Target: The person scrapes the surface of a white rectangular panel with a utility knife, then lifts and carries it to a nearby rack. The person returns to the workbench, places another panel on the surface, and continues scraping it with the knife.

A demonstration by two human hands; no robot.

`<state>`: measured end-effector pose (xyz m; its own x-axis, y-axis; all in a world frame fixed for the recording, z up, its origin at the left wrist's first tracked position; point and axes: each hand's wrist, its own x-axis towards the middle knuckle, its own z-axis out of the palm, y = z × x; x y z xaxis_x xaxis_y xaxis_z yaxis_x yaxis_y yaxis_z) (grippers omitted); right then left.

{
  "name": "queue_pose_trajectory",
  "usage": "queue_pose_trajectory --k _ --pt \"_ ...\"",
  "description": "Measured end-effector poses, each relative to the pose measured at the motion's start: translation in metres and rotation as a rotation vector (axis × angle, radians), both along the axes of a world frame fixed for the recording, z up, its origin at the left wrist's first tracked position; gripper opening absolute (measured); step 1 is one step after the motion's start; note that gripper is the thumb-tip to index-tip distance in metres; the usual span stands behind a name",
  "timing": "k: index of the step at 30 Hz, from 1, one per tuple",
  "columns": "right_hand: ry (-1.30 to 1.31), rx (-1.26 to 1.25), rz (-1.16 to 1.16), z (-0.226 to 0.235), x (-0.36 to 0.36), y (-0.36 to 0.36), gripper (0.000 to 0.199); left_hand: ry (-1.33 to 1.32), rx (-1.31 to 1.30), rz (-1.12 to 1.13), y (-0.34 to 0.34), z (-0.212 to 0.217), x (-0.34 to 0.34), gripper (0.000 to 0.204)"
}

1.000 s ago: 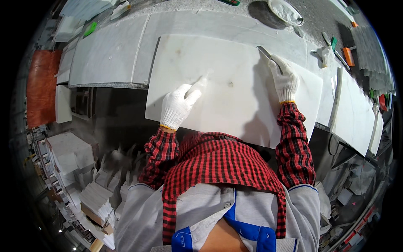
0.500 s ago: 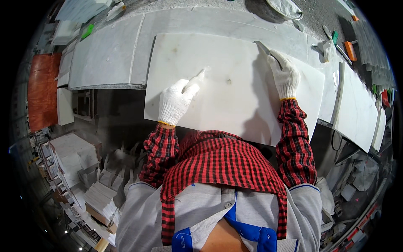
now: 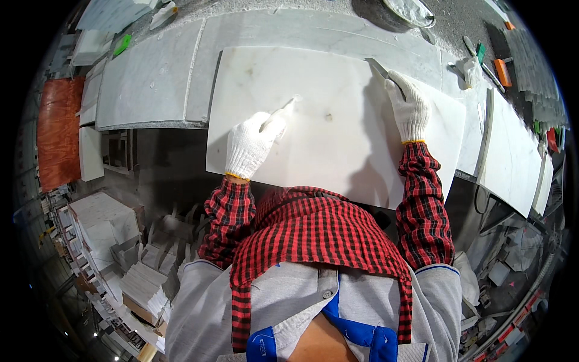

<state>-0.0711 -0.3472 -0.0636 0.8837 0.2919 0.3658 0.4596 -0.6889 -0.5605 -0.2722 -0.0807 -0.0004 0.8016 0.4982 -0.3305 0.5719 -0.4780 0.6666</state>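
Note:
A white marble slab (image 3: 325,157) lies on the grey stone workbench (image 3: 151,78) in front of me. My left hand (image 3: 253,142), in a white knit glove, holds a putty knife (image 3: 282,108) whose white-smeared blade rests on the slab, left of a small dark spot (image 3: 329,117). My right hand (image 3: 410,108), also gloved, grips a second flat metal scraper (image 3: 380,67) near the slab's far right edge. Red checked sleeves cover both forearms.
More pale slabs (image 3: 512,157) lie to the right. Small tools, one orange (image 3: 502,71) and one green, sit at the far right, with a round pan (image 3: 410,11) at the top. An orange-brown slab (image 3: 57,130) stands at the left. Stacked stone pieces (image 3: 102,223) fill the floor below.
My left hand with the putty knife has shifted slightly toward the dark spot. My right hand has stayed at the slab's far right edge.

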Motion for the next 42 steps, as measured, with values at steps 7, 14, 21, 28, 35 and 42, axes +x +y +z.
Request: queue_pose_trajectory --k 7,14,21,28,35,42 --pt "-0.023 0.001 -0.003 -0.004 0.001 -0.001 0.028 0.007 -0.019 -0.033 0.005 -0.004 0.0 0.036" --pt "-0.022 0.023 0.005 -0.005 0.001 -0.002 0.028 0.017 -0.013 -0.045 0.007 -0.006 0.0 0.035" --pt "0.003 0.005 -0.002 0.002 -0.001 -0.001 0.028 -0.029 0.028 -0.051 0.007 -0.009 -0.003 0.036" --pt "0.0 0.034 -0.005 0.002 -0.001 0.0 0.026 -0.071 -0.185 0.046 0.004 -0.002 -0.001 0.032" --pt "0.033 0.027 -0.003 0.006 -0.004 -0.002 0.024 -0.377 -0.756 0.211 0.017 0.013 0.022 0.038" --pt "0.081 0.081 -0.043 0.016 -0.009 -0.003 0.024 -0.535 -0.538 0.034 0.064 0.016 0.116 0.061"
